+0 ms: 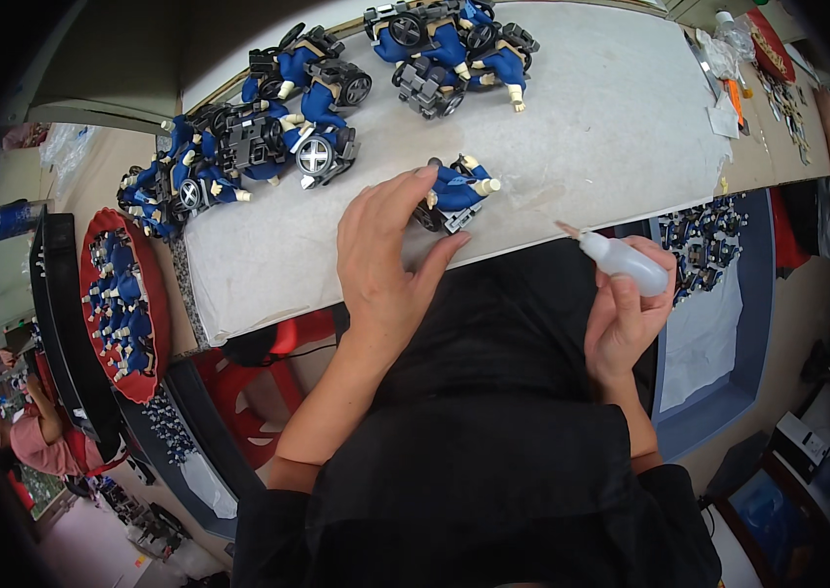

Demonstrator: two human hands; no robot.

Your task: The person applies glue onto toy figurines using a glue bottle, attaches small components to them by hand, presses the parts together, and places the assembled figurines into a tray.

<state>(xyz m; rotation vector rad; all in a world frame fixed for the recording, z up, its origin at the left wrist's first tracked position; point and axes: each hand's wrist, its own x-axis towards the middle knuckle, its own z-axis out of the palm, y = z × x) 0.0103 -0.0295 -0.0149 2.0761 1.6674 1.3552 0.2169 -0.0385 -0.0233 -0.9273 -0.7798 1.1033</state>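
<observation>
On the white-covered table lies a small toy figure with blue clothing, cream hands and dark grey wheeled parts. My left hand curves around its left side, fingers and thumb apart; whether a fingertip touches it is hard to tell. To the right, past the table's near edge, my right hand grips a white squeeze bottle. The bottle's thin brownish nozzle points up and left, toward the figure but apart from it.
Similar blue figures with wheels crowd the table's far left, and another group sits at the back. A red container of blue parts stands left. A blue-grey bin is at right. Loose tools lie at far right.
</observation>
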